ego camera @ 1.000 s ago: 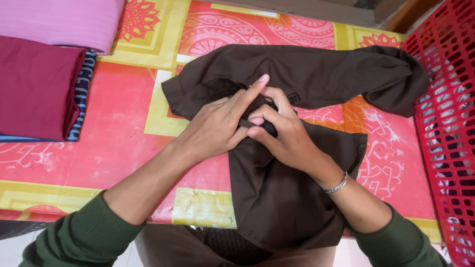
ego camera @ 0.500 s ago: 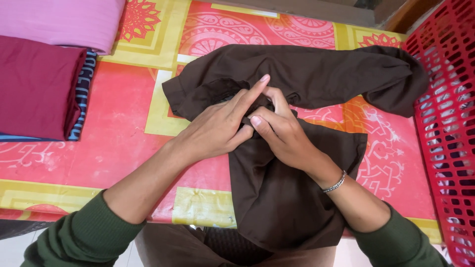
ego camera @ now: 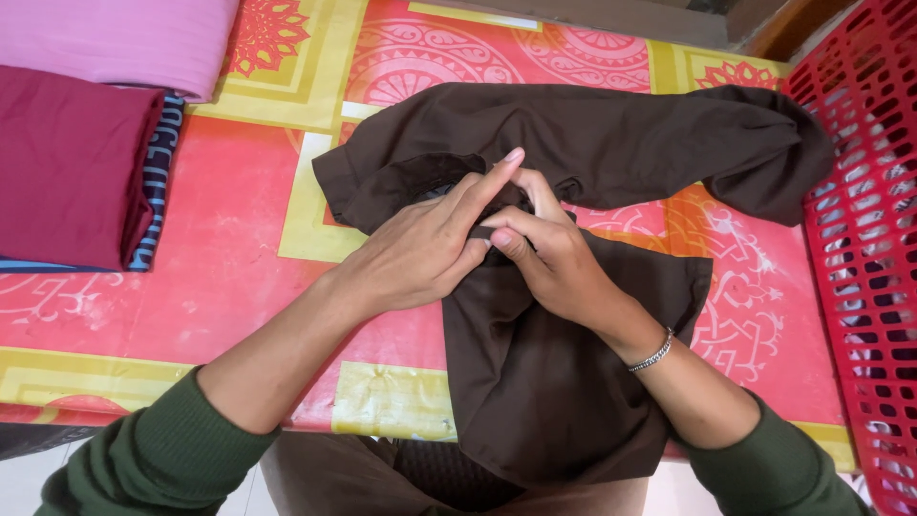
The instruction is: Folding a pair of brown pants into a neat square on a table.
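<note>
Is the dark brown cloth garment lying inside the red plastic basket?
No, the dark brown cloth garment lies spread on the patterned tablecloth, beside the red plastic basket.

Probably a home: patterned tablecloth (ego camera: 239, 229), folded clothes (ego camera: 67, 172), red laundry basket (ego camera: 869, 239).

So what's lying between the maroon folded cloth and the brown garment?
In the head view, only bare patterned tablecloth lies between the maroon folded cloth and the brown garment.

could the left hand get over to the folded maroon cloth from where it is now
Probably yes. The left hand rests on the brown garment, and only bare patterned tablecloth lies between it and the folded maroon cloth on that side. Nothing blocks the way.
</note>
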